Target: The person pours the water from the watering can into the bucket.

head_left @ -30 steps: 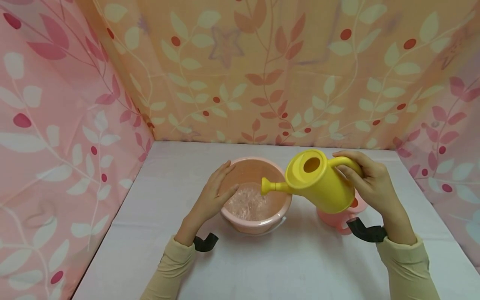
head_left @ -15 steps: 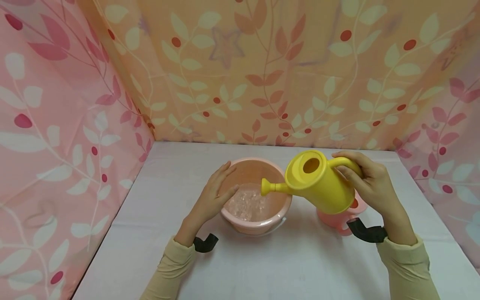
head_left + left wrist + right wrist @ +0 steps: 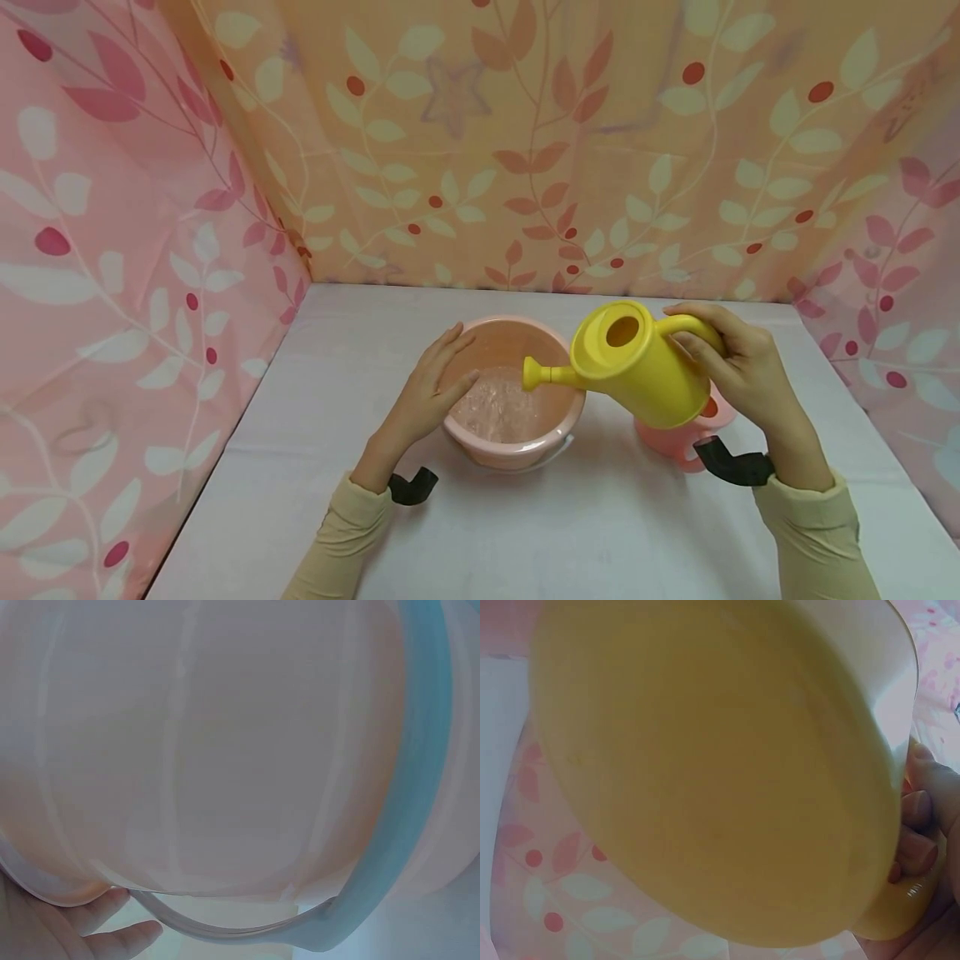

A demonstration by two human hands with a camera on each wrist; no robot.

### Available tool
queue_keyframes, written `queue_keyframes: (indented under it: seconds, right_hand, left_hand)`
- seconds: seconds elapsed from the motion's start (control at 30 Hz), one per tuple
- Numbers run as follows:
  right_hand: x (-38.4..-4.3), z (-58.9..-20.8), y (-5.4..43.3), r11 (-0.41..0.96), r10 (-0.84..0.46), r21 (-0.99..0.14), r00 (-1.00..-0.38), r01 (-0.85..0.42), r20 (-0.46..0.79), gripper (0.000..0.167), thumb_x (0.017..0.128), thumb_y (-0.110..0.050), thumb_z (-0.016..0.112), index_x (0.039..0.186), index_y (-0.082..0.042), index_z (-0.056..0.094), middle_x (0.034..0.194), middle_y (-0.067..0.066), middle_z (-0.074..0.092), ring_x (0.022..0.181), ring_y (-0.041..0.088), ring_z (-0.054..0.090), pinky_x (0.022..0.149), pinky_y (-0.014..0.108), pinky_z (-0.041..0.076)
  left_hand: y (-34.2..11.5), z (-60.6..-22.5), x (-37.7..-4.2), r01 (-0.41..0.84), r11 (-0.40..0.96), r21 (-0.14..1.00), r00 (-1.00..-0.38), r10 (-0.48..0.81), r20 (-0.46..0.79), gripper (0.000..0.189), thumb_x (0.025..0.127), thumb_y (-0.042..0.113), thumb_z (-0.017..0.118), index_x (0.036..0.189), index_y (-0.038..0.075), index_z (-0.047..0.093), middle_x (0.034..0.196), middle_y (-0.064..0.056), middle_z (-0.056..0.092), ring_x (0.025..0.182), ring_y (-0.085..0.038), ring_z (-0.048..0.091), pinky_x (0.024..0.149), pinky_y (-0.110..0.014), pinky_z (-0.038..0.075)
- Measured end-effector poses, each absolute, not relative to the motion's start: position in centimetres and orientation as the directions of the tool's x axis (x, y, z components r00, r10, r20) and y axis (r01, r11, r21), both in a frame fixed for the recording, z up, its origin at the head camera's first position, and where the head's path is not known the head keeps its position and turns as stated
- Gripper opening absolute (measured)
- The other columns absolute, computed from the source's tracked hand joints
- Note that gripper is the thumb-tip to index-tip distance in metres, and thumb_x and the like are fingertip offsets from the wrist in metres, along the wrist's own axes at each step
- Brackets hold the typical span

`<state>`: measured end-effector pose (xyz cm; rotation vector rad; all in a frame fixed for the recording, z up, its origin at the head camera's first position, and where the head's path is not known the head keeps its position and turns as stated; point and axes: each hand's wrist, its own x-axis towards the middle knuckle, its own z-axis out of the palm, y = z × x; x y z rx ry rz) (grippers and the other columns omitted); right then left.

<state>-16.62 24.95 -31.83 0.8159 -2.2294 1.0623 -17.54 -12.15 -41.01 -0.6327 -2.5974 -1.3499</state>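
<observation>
My right hand (image 3: 738, 367) curls its fingers round the handle of a yellow watering can (image 3: 652, 383), held tilted with its spout over a pale pink bucket (image 3: 513, 450). Clear water (image 3: 491, 408) ripples inside the bucket, below the spout. My left hand (image 3: 423, 392) rests at the bucket's left rim, fingers extended. In the left wrist view, the bucket's side (image 3: 225, 750) and its bluish carrying handle (image 3: 431, 750) fill most of the picture, with fingertips (image 3: 127, 937) at lower left. The can's broad base (image 3: 720, 787) dominates the right wrist view, fingers (image 3: 919, 851) behind it.
A pink vessel (image 3: 663, 437) with a side handle stands under the watering can, partly hidden by it. A white cloth (image 3: 600, 533) covers the table. Leaf-patterned curtains (image 3: 525, 150) enclose the back and both sides.
Both hands and the watering can hold nearly the same place. The ripples on the water in the bucket shift; the whole view drifts very slightly.
</observation>
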Motion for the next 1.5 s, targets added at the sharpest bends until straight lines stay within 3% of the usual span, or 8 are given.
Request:
queue_keyframes:
  seconds: [0.43, 1.5]
  right_hand:
    - [-16.60, -31.70, 24.88, 0.507, -0.292, -0.490, -0.676, -0.709, 0.676, 0.037, 0.075, 0.014, 0.066, 0.110, 0.003, 0.062, 0.097, -0.009, 0.064, 0.081, 0.000, 0.055, 0.078, 0.006, 0.043]
    - [-16.35, -31.30, 24.95, 0.538, -0.322, -0.469, -0.685, -0.700, 0.653, 0.039, 0.077, 0.011, 0.066, 0.114, -0.002, 0.062, 0.097, -0.008, 0.063, 0.079, 0.001, 0.054, 0.077, 0.006, 0.043]
  left_hand:
    - [-12.09, -41.09, -17.58, 0.412, 0.514, 0.752, -0.909, 0.287, 0.301, 0.055, 0.092, 0.046, 0.051, 0.141, 0.026, 0.039, 0.153, 0.005, 0.022, 0.141, -0.018, 0.017, 0.107, -0.058, 0.021]
    - [-12.03, -40.95, -17.48, 0.426, 0.518, 0.742, -0.903, 0.292, 0.315, 0.054, 0.093, 0.041, 0.053, 0.142, 0.025, 0.038, 0.153, 0.001, 0.023, 0.141, -0.022, 0.018, 0.106, -0.059, 0.022]
